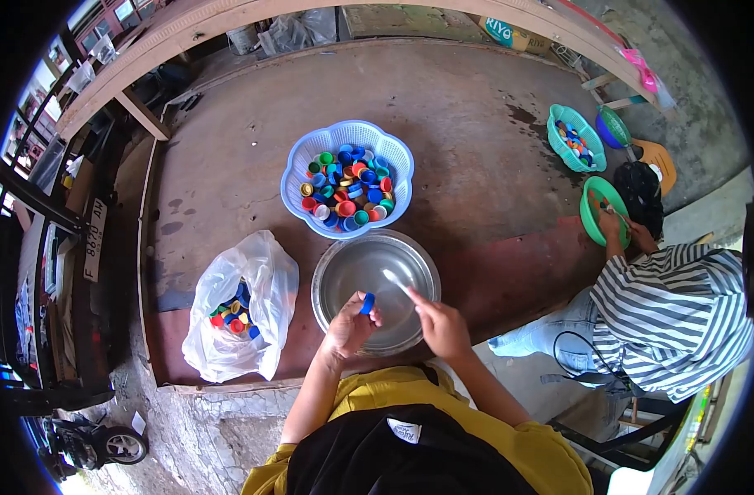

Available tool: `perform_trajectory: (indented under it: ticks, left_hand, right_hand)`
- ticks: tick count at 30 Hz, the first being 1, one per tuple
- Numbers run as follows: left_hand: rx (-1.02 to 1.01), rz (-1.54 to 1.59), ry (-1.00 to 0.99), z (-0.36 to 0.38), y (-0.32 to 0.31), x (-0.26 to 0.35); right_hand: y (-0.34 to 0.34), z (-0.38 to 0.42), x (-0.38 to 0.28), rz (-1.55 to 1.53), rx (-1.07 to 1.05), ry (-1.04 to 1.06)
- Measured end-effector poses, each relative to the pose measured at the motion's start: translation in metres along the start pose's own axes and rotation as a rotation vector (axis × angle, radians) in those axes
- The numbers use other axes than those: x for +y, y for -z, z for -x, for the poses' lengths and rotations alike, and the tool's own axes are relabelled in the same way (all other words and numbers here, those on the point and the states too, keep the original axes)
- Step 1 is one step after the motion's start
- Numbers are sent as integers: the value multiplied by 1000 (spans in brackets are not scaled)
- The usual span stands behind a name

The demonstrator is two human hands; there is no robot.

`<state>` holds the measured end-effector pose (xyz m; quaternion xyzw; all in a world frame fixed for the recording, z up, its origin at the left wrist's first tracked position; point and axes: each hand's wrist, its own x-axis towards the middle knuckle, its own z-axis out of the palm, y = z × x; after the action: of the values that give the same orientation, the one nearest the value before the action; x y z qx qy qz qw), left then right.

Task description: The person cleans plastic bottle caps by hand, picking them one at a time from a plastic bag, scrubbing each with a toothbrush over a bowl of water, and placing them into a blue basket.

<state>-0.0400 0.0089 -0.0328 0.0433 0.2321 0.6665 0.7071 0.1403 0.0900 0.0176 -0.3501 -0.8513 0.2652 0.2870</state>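
Head view faces forward and down, seemingly wide-angle.

Daylight blown out far left; soft sheen in metal bowl (344, 280); fisheye-bent edges, black corners.

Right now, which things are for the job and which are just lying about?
For the job, it seems:
blue cap, in the left grip
whitish tool, in the right grip
metal bowl
blue basket of caps
bag of caps

Probably just about:
motorbike
pink thing
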Motion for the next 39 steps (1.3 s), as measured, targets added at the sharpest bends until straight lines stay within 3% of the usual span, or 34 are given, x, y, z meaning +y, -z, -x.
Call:
perform_trajectory:
  ticks: [1, 4, 9, 15, 18, 25, 32, 35, 39]
  left_hand:
    - [15, -1, 3, 3, -7, 1]
    - [162, -95, -24, 3, -8, -2]
    - [147, -160, -175, 3, -4, -3]
    - [257, -368, -290, 7, -17, 0]
    - [258, -390, -314, 7, -21, -1]
    - [112, -325, -294, 16, -40, -1]
    - [215, -329, -369, 17, -26, -13]
    - [200, -449, -441, 17, -23, -14]
    - [203, -416, -463, 11, -22, -17]
  right_hand:
    - [6, -1, 3, 59, -40, -45]
    - [18, 10, -13, 9, -148, 91]
    - [5, 15, 1, 155, -189, 41]
    - [-2, 18, -17, -9, -17, 22]
    - [2, 23, -28, 63, -110, 131]
    - [3, 26, -19, -41, -72, -9]
    - [2, 28, -20, -231, 15, -53]
    - [10, 32, -16, -91, -203, 25]
    - [16, 9, 2, -341, 132, -62]
